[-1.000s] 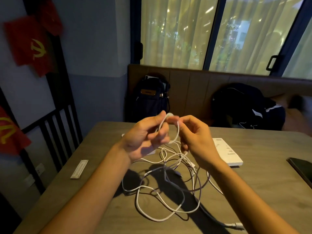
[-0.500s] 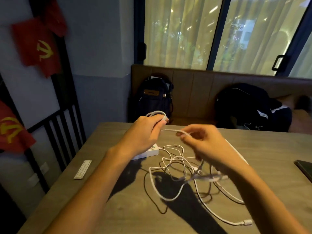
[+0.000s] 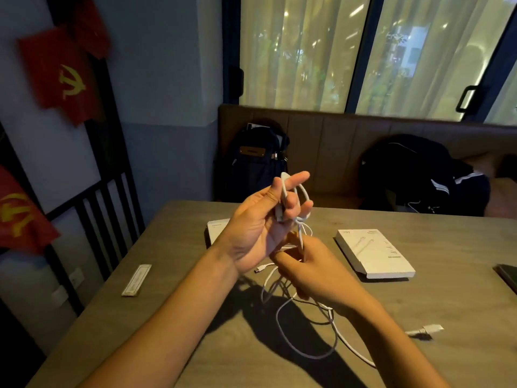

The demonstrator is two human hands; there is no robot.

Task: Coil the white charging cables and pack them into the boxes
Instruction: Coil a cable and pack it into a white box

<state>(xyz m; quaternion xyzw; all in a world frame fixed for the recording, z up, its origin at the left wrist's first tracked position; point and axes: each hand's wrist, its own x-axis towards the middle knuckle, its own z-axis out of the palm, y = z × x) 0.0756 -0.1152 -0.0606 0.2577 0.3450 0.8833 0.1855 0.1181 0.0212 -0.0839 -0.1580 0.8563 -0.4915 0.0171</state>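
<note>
My left hand (image 3: 261, 225) is raised palm-up above the table, with a small coil of white cable (image 3: 303, 197) looped round its fingers and one end pinned under the thumb. Just below it, my right hand (image 3: 306, 264) grips the strand running down from that coil. The loose white cables (image 3: 305, 331) lie tangled on the wooden table (image 3: 195, 331) under my right wrist, with one plug (image 3: 429, 329) at the right. A white box (image 3: 375, 254) lies flat to the right of my hands. A second white box (image 3: 215, 229) is partly hidden behind my left hand.
A narrow paper sachet (image 3: 136, 280) lies near the table's left edge. A dark phone (image 3: 507, 275) pokes in at the right edge. Beyond the table stands a bench with a dark backpack (image 3: 256, 161) and a black bag (image 3: 419, 175).
My left hand has turned palm-up and risen, with a loop of cable now round its fingers. My right hand dropped below it, drawing the strand down. The tangle on the table has shifted.
</note>
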